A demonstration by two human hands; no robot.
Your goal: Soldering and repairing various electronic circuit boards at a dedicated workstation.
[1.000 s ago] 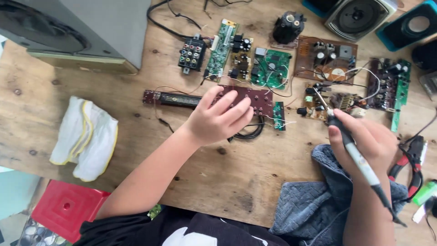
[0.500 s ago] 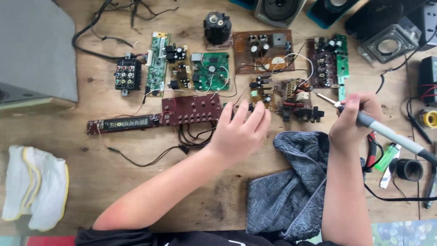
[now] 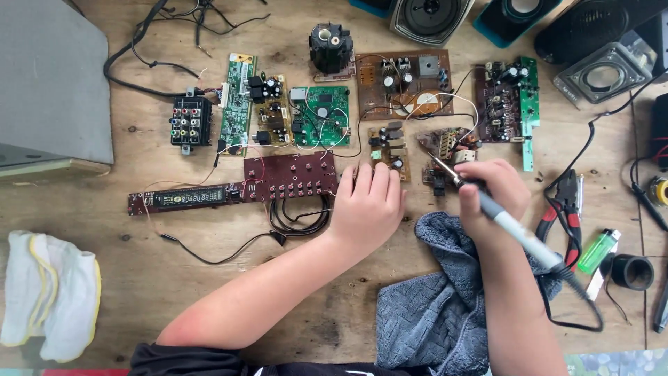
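The work in hand looks like soldering on a small circuit board: the right hand (image 3: 490, 198) holds a soldering iron (image 3: 511, 230) like a pen, its tip resting on or just above a small brown board (image 3: 445, 146) cluttered with parts and loose wires. From this height I cannot tell whether the tip actually touches a joint. The next move calls for a steady tip on 1 pad and a firm hold on the board, since thin wires run across it to the neighbouring boards.

The right hand's fingers are curled tight around the iron's grey handle, thumb and forefinger pinched near the front of the grip, with the black cord trailing back past the wrist. The left hand (image 3: 367, 205) lies palm down on the wooden table (image 3: 139, 278), fingers together and nearly straight, their tips resting at the lower edge of a small tan board (image 3: 388, 143) and just beside the dark red button board (image 3: 291, 177); it grips nothing.

A grey cloth (image 3: 424, 306) lies under the right forearm, and red-handled pliers (image 3: 567, 209) and a green lighter (image 3: 598, 251) sit to the right.
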